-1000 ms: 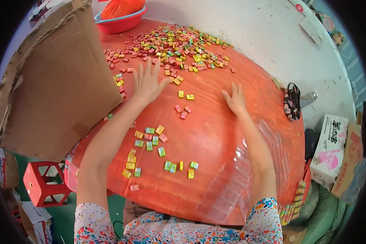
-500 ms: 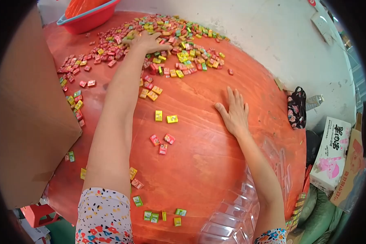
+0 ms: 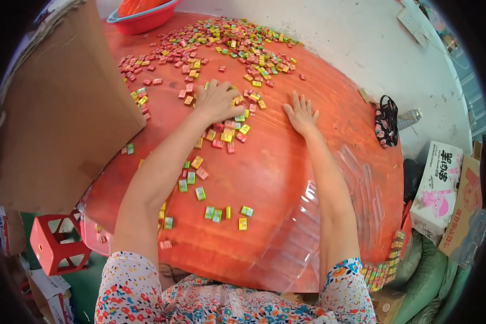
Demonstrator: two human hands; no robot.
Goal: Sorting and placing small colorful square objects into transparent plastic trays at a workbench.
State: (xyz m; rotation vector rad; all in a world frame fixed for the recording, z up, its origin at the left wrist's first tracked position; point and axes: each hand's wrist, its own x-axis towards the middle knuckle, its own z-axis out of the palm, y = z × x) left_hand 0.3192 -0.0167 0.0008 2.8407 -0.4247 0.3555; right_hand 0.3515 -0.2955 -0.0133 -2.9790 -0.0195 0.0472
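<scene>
Head view: red table (image 3: 275, 167)
Left hand (image 3: 218, 102): over packs (image 3: 227, 137), can't tell if pinching
Right hand (image 3: 303, 114): spread out

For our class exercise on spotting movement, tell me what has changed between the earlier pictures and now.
The left hand has moved from the large pile of packs back toward the near edge of the red table, bringing a loose cluster of packs with it; whether it grips any is hidden. The right hand stays open, and the five packs near that edge keep their arrangement.
</scene>
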